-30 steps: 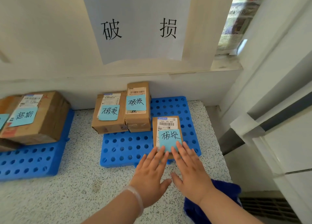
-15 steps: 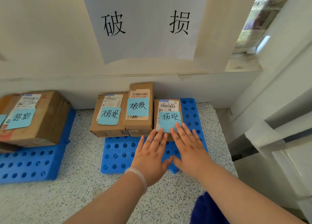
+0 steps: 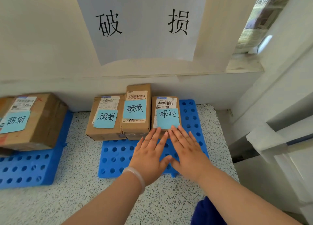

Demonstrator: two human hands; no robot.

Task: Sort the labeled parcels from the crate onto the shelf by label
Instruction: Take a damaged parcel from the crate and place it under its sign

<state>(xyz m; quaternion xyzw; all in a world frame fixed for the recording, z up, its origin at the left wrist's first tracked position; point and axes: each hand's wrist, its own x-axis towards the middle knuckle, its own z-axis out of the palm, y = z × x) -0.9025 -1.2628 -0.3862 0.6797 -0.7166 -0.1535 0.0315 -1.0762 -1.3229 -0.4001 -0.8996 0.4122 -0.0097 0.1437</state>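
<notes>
looks mostly sorted: rightmost box (image 3: pixel 166 113) sits beside two other boxes (image 3: pixel 136 109) on the blue mat (image 3: pixel 116 155) under the matching sign (image 3: pixel 144 24). left hand (image 3: pixel 149 157) and right hand (image 3: pixel 186 152), flat and spread, touch its front edge. crate's not visible.

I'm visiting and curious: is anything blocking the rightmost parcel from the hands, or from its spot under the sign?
Nothing visible does. The left hand and right hand touch the near edge of the rightmost parcel with straight fingers. It sits on the blue pallet beside the middle parcel, under the 破损 sign.
</notes>
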